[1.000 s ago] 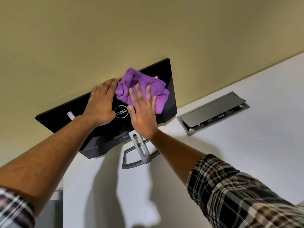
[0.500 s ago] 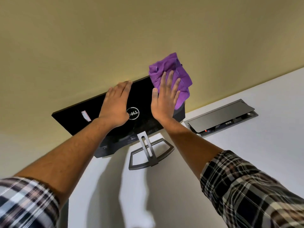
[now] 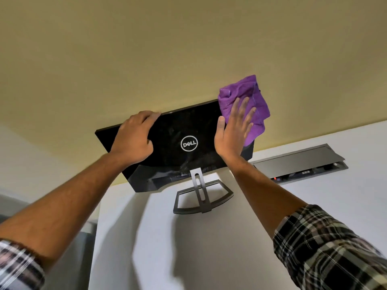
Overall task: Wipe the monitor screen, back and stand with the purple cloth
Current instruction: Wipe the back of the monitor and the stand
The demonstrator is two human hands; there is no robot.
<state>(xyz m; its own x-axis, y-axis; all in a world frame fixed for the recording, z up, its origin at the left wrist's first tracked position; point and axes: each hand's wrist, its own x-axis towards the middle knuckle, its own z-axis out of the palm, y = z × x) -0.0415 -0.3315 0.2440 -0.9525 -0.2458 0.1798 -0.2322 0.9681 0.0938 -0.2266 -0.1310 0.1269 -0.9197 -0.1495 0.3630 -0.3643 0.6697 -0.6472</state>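
Note:
The black monitor (image 3: 178, 130) stands with its glossy back and round silver logo toward me, on a grey open-frame stand (image 3: 202, 197). My left hand (image 3: 134, 137) grips the monitor's top edge on the left part of the back, fingers curled over the rim. My right hand (image 3: 234, 130) lies flat, fingers spread, pressing the crumpled purple cloth (image 3: 247, 101) against the upper right corner of the back. Part of the cloth sticks out past that corner. The screen side is hidden from me.
The monitor stands on a white desk (image 3: 314, 206) against a beige wall (image 3: 188, 49). A grey cable box with a raised lid (image 3: 297, 160) is set into the desk to the right. The desk's left edge runs below the monitor, with a grey floor area beyond it.
My right hand has slid the cloth from the middle of the back to the upper right corner. My left hand has shifted left and now curls over the top edge.

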